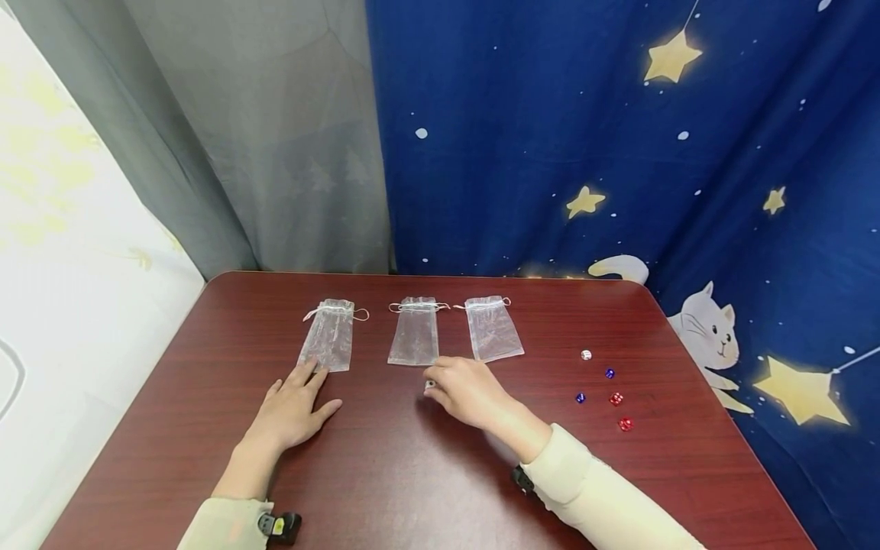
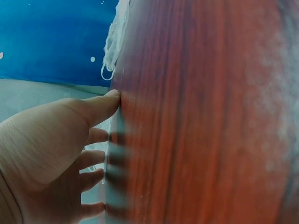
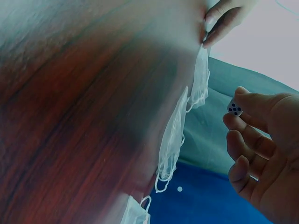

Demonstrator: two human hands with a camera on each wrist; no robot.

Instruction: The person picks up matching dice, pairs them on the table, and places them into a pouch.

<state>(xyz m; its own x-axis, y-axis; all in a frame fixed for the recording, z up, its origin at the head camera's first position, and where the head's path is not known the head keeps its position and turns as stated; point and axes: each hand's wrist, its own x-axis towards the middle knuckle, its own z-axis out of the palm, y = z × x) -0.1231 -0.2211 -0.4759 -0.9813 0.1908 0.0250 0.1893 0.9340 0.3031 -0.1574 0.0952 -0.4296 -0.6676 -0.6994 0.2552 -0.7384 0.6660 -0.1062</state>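
Observation:
Between thumb and forefinger my right hand (image 1: 470,391) pinches a white die (image 3: 234,108) with dark pips, held above the table just in front of the middle bag. Spread on the table, my left hand (image 1: 292,411) touches the lower edge of the left sheer drawstring bag (image 1: 332,336) with its fingertips. The middle sheer bag (image 1: 415,336) and the right sheer bag (image 1: 493,330) lie flat in a row beside it, their white cords toward the far edge. What is inside the bags cannot be made out.
To the right lie a white die (image 1: 586,354), two blue dice (image 1: 609,373) and two red dice (image 1: 616,399). The dark red wooden table (image 1: 385,473) ends at a grey curtain (image 1: 289,153) and a blue starry curtain (image 1: 516,153). A white wall (image 1: 62,290) stands on the left.

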